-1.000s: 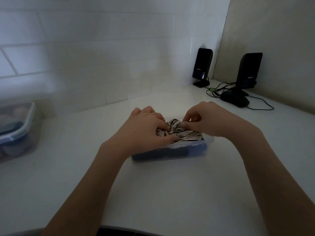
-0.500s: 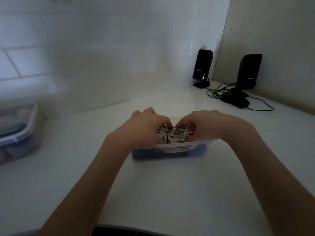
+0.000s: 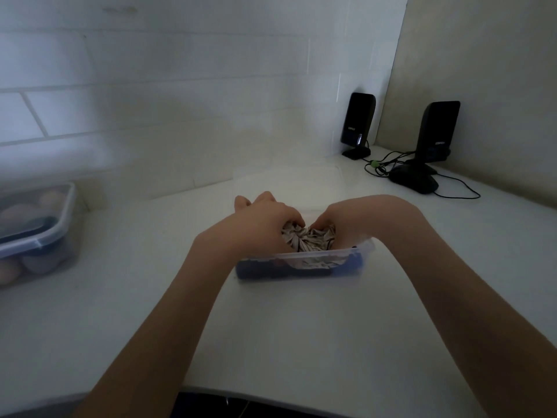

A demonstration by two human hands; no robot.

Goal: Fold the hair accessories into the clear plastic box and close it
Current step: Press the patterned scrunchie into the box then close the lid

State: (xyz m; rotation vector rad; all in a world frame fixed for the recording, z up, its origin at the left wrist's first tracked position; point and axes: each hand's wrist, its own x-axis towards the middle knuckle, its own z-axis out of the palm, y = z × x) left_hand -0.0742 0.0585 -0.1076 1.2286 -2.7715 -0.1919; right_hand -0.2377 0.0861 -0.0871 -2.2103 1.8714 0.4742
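Observation:
A clear plastic box [image 3: 304, 268] stands open on the white counter in front of me. A crumpled beige patterned hair accessory [image 3: 307, 242] sits in it on top of dark blue fabric [image 3: 349, 265]. My left hand [image 3: 259, 224] and my right hand [image 3: 352, 221] both reach into the box from either side, fingers curled down onto the beige accessory. The fingertips are hidden in the cloth. A clear lid [image 3: 289, 184] lies flat on the counter just behind the box.
A second lidded plastic container [image 3: 39, 233] with rounded things inside stands at the left. Two black speakers [image 3: 358, 125] [image 3: 437, 131], a dark mouse [image 3: 413, 181] and cables sit in the far right corner. The tiled wall runs close behind.
Both hands have sunk lower into the box, pressing the beige accessory down. It stood higher above the rim a second ago.

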